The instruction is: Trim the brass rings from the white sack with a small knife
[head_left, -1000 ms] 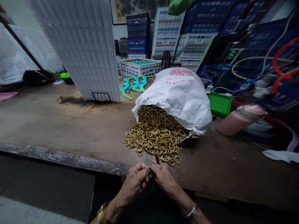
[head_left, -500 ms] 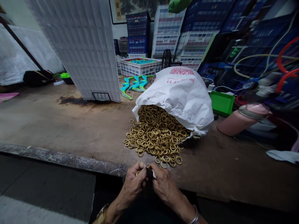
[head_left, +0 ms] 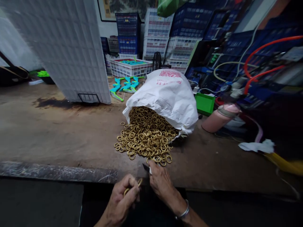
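Note:
A white sack (head_left: 165,94) lies on its side on the brown workbench (head_left: 59,132), and several brass rings (head_left: 144,135) spill out of its mouth. At the bench's near edge my left hand (head_left: 123,198) is closed round one brass ring (head_left: 129,189). Beside it, my right hand (head_left: 161,183) is closed on a small dark blade (head_left: 146,167) whose tip points left, just below the nearest rings. The two hands are a little apart.
A tall white ribbed panel (head_left: 71,50) stands at the back left. Teal plastic parts (head_left: 125,86) lie behind the sack near a white crate (head_left: 132,67). A green box (head_left: 204,104), a pink cylinder (head_left: 219,118), hoses and stacked crates crowd the right side.
The hands have parted: the left one has drawn down and left with the ring, the right one has stayed by the pile with the blade. The view has turned to the right.

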`<move>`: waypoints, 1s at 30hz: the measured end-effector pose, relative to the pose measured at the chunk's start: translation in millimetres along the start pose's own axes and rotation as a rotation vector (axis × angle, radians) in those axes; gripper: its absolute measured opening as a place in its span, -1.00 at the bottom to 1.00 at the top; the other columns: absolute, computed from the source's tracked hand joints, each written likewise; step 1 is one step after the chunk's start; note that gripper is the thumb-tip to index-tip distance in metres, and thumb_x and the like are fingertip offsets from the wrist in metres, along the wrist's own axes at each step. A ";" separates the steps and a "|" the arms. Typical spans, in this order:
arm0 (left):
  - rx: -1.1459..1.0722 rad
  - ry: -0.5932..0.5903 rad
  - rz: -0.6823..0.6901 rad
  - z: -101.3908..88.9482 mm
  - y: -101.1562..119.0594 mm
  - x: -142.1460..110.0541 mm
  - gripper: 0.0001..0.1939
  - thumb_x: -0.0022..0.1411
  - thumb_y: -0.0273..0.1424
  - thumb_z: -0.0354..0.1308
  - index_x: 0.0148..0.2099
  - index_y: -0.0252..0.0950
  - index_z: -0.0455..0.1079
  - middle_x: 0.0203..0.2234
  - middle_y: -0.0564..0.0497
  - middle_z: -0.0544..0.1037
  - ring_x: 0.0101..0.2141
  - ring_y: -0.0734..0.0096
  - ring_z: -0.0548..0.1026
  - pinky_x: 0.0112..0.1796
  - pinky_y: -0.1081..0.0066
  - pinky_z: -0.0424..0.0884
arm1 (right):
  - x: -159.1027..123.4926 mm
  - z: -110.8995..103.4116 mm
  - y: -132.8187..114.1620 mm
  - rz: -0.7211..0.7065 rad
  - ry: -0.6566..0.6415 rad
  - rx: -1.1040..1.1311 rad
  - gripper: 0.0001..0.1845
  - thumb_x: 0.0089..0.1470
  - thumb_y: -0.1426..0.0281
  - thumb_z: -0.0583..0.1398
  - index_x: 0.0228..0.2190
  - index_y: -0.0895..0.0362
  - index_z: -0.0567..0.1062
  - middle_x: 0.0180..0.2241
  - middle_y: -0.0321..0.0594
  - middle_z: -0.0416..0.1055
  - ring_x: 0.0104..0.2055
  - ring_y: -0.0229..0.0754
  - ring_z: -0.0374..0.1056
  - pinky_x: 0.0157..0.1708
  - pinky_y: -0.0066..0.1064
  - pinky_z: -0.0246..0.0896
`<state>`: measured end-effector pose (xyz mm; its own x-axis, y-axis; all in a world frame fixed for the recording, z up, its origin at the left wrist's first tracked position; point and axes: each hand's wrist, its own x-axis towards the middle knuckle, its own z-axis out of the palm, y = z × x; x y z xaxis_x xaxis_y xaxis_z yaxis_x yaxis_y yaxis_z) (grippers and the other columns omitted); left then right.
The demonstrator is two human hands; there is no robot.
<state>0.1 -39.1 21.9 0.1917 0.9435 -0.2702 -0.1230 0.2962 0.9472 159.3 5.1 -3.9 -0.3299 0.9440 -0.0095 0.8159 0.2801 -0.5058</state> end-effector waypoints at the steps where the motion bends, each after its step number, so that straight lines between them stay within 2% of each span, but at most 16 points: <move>1: -0.051 -0.011 -0.034 -0.1 1.3 -0.6 -0.66 0.05 -0.13 0.12 -0.50 -0.30 0.21 -0.66 0.11 0.30 -0.69 0.65 0.17 -0.67 0.60 0.03 | 0.4 -2.9 6.5 0.035 0.037 -0.005 -0.62 -0.25 0.67 -0.06 -0.36 0.13 0.31 -0.49 -0.22 0.39 -0.45 -0.22 0.28 -0.46 -0.48 -0.02; 4: -0.262 -0.027 -0.178 -0.8 2.3 5.1 -0.64 0.05 -0.08 0.09 -0.46 -0.29 0.22 -0.71 0.17 0.24 -0.73 0.69 0.06 -0.70 0.61 -0.08 | 0.5 -14.0 33.1 0.179 0.174 -0.019 -0.69 -0.14 0.63 -0.05 -0.36 0.12 0.33 -0.48 -0.20 0.42 -0.43 -0.20 0.33 -0.44 -0.48 0.03; 6: -0.338 -0.054 -0.221 -1.5 0.8 11.9 -0.62 0.09 -0.06 0.03 -0.44 -0.31 0.27 -0.75 0.19 0.17 -0.74 0.69 0.01 -0.70 0.60 -0.10 | -0.2 -21.6 52.1 0.276 0.258 -0.025 -0.76 -0.04 0.53 -0.03 -0.31 0.12 0.34 -0.42 -0.16 0.44 -0.39 -0.15 0.36 -0.42 -0.44 0.07; 8: -0.354 -0.080 -0.215 -1.6 -0.9 17.5 -0.61 0.12 -0.08 0.00 -0.42 -0.35 0.32 -0.78 0.19 0.15 -0.74 0.68 0.02 -0.69 0.59 -0.06 | -1.1 -27.3 67.1 0.312 0.286 -0.023 -0.77 0.01 0.45 -0.02 -0.26 0.12 0.33 -0.37 -0.15 0.45 -0.34 -0.12 0.37 -0.40 -0.41 0.11; 10: -0.393 -0.080 -0.189 -0.9 -1.3 21.1 -0.66 0.13 -0.14 0.03 -0.42 -0.34 0.31 -0.73 0.15 0.23 -0.73 0.69 0.05 -0.69 0.59 -0.03 | -1.8 -29.8 75.4 0.299 0.250 -0.008 -0.77 0.04 0.41 -0.01 -0.22 0.10 0.32 -0.33 -0.17 0.45 -0.31 -0.13 0.38 -0.38 -0.41 0.12; 13: -0.495 -0.076 -0.204 0.6 -0.3 24.6 -0.81 0.08 -0.25 0.11 -0.34 -0.28 0.29 -0.56 0.10 0.37 -0.72 0.71 0.09 -0.71 0.61 -0.06 | -2.5 -28.6 76.6 0.247 0.187 -0.013 -0.75 0.05 0.41 0.01 -0.18 0.07 0.31 -0.27 -0.19 0.44 -0.27 -0.15 0.38 -0.36 -0.42 0.12; 16: -0.575 -0.071 -0.256 0.0 -2.7 28.3 -0.73 0.05 -0.30 0.14 -0.18 -0.25 0.29 -0.50 0.08 0.38 -0.71 0.72 0.12 -0.72 0.63 -0.08 | -2.0 -26.3 73.4 0.234 0.170 -0.059 -0.75 0.03 0.44 0.02 -0.19 0.07 0.30 -0.25 -0.19 0.43 -0.27 -0.15 0.38 -0.37 -0.43 0.10; 19: -0.653 -0.069 -0.283 -1.9 -10.0 31.9 -0.78 0.07 -0.28 0.13 -0.28 -0.32 0.31 -0.50 0.07 0.36 -0.68 0.74 0.12 -0.71 0.64 -0.05 | -0.7 -26.0 73.5 0.270 0.140 -0.082 -0.78 0.03 0.42 0.01 -0.22 0.08 0.28 -0.34 -0.22 0.44 -0.34 -0.14 0.38 -0.44 -0.43 0.07; 23: -0.703 -0.066 -0.299 1.0 -17.2 35.8 -0.77 0.05 -0.28 0.17 -0.42 -0.34 0.25 -0.50 0.08 0.35 -0.68 0.76 0.09 -0.70 0.65 -0.07 | 0.1 -26.5 77.8 0.307 0.156 -0.052 -0.82 0.02 0.41 0.01 -0.26 0.09 0.24 -0.47 -0.26 0.40 -0.45 -0.16 0.34 -0.49 -0.44 0.02; 27: -0.541 -0.029 -0.267 12.7 -17.4 39.9 -0.70 0.02 -0.23 0.19 -0.46 -0.32 0.19 -0.59 0.16 0.29 -0.71 0.76 0.06 -0.71 0.64 -0.12 | 0.2 -27.3 71.7 0.306 0.234 0.187 -0.93 0.03 0.35 -0.02 -0.42 0.08 0.22 -0.54 -0.32 0.30 -0.52 -0.23 0.24 -0.50 -0.45 0.03; 30: -0.385 0.014 -0.230 22.8 -16.8 43.8 -0.66 -0.03 -0.14 0.19 -0.34 -0.26 0.21 -0.65 0.22 0.26 -0.75 0.75 0.01 -0.73 0.64 -0.19 | 1.6 -26.9 53.4 0.274 0.233 0.489 -0.85 0.05 0.28 -0.01 -0.48 0.07 0.19 -0.60 -0.38 0.22 -0.53 -0.28 0.18 -0.51 -0.49 0.05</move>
<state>32.8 -6.2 -1.9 0.2437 0.8477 -0.4712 -0.4322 0.5299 0.7297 215.0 26.3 -7.8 0.0187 0.9992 -0.0341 0.5256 -0.0389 -0.8498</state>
